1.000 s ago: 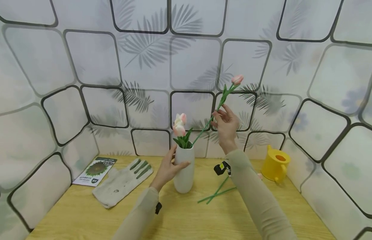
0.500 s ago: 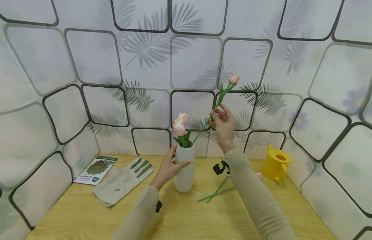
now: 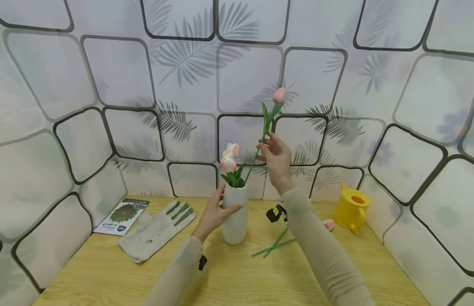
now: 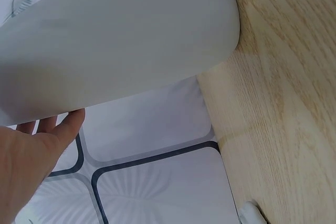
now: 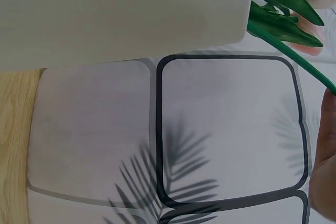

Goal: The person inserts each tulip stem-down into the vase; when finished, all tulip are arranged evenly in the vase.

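— Left hand (image 3: 214, 212)? Wrapped round the white vase (image 3: 235, 216), thumb in front, fingers behind. Holding it steady on the wooden table (image 3: 237, 276). Same grip as a second ago.

— And up close? Just the vase's smooth white side (image 4: 121, 45) filling the left wrist view, with fingertips (image 4: 58, 127) peeking out from behind it.

— Right hand (image 3: 275, 159)? Up high, pinching the green stem of a pink tulip (image 3: 279, 94) between thumb and fingers. Other fingers loosely spread.

— Anything different from before? Yes! Leaning far to the right a second ago, bud out to the side. Now stood up much straighter, bud nearly above the vase. Hand moved a bit left too.

— Stem end in the vase yet? Looks like it. Bottom of the stem (image 5: 294, 56) down at the mouth, in among the leaves of the two pink tulips (image 3: 229, 158) already inside. Hard to tell how deep.

— So what does that mean? Probably lined up to slide down next to the others. Just a guess, though.

— Anything else about? More green stems (image 3: 275, 246) lying flat on the table just right of the vase. Yellow watering can (image 3: 351, 207) further right. Grey garden glove (image 3: 156, 231) and seed packet (image 3: 122, 216) off to the left.
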Demonstrator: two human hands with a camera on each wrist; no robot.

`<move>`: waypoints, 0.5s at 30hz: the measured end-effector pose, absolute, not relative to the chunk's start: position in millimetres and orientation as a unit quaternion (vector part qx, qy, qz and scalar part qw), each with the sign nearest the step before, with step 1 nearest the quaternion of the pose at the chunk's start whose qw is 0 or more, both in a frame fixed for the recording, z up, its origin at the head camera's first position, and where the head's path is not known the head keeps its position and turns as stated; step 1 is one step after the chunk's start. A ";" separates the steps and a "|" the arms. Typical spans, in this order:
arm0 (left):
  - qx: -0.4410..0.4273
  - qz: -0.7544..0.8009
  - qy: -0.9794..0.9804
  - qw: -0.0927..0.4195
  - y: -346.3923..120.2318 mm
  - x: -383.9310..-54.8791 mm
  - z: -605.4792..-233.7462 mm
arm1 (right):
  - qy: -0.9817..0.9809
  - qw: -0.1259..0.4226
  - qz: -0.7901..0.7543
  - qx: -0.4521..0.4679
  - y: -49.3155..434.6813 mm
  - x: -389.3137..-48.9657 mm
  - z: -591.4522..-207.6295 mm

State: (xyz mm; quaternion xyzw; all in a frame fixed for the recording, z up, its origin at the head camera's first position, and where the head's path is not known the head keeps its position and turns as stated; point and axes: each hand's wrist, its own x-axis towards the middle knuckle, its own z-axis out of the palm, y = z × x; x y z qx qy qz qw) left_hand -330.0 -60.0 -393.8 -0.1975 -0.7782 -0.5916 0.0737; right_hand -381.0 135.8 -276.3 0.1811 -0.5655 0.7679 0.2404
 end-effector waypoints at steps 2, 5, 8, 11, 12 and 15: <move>-0.199 -0.589 -0.780 0.074 -60.3 -321.2 -385.8 | -0.575 0.229 0.766 0.176 134.3 -380.6 -279.8; -0.196 -0.586 -0.783 0.072 -60.6 -313.6 -379.2 | -0.589 0.212 0.762 0.166 131.9 -379.8 -285.4; -0.194 -0.585 -0.784 0.073 -60.3 -312.0 -377.5 | -0.600 0.199 0.759 0.158 129.6 -379.5 -291.6; -0.195 -0.585 -0.784 0.075 -59.8 -317.6 -382.5 | -0.609 0.193 0.753 0.157 127.1 -379.3 -298.3; -0.195 -0.586 -0.783 0.075 -59.6 -321.8 -386.4 | -0.611 0.191 0.752 0.160 126.2 -379.4 -300.7; -0.191 -0.590 -0.781 0.076 -59.7 -334.3 -399.1 | -0.619 0.186 0.743 0.173 122.9 -380.0 -308.0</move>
